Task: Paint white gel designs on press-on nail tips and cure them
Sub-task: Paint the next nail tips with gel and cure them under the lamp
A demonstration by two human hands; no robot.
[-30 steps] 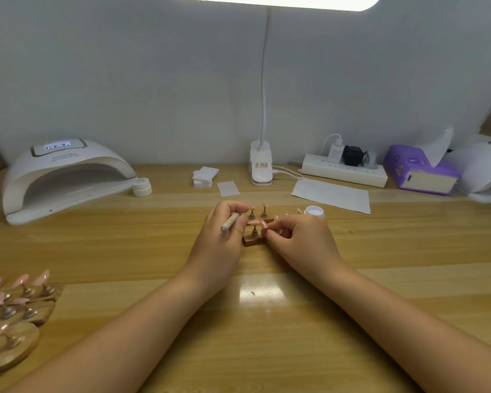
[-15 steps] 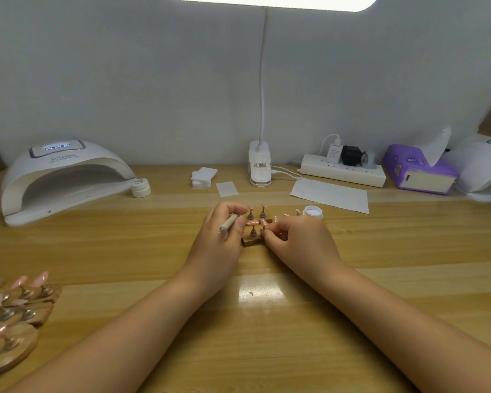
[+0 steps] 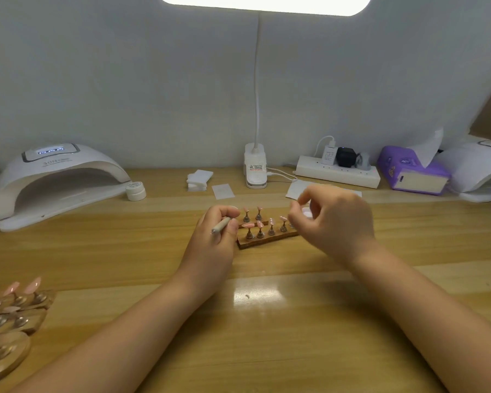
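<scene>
We held the brush (image 3: 221, 224) pinched in our left hand (image 3: 214, 236), just beside the wooden strip (image 3: 267, 240) where the pink nail tips (image 3: 260, 224) stood on small stands. Our right hand (image 3: 339, 222) hovered over the strip's right end, fingers loosely curled, holding nothing we could make out. To paint well, we judged, the right hand should steady the strip while the brush loaded little gel from the pot (image 3: 306, 212) behind it.
</scene>
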